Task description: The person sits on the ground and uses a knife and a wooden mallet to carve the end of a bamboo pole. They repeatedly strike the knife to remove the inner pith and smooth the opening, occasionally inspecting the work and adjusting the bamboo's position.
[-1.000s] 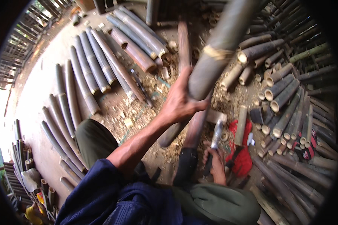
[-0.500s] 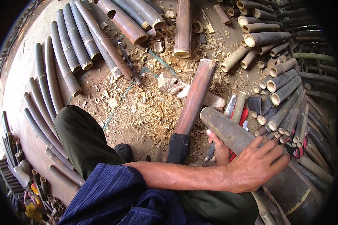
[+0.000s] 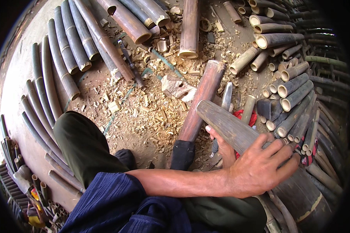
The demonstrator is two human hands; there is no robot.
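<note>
A thick grey-brown bamboo piece (image 3: 229, 122) slants across the right side of the view, its pale cut end toward the middle. My left hand (image 3: 256, 165) reaches over from the left and grips the piece's near right end from above, fingers curled over it. Under its left side, my right hand (image 3: 223, 149) holds it with the thumb showing; the rest is partly hidden by the bamboo and my left forearm. A metal blade (image 3: 228, 95) sticks out beyond the bamboo; its handle is hidden. Next to it a reddish bamboo length (image 3: 202, 101) rests against a dark-wrapped end (image 3: 182, 154).
Wood chips (image 3: 155, 116) litter the ground around a pale stone-like block (image 3: 177, 87). Long bamboo poles (image 3: 62, 58) lie at the left; cut bamboo tubes (image 3: 295, 91) are stacked at the right. A wide dark bamboo section (image 3: 299, 194) sits beside my right leg, near a red cloth (image 3: 253, 119).
Both hands and the bamboo piece have shifted a little left and away from me. The blade has moved left too, and more of it shows beyond the piece.
</note>
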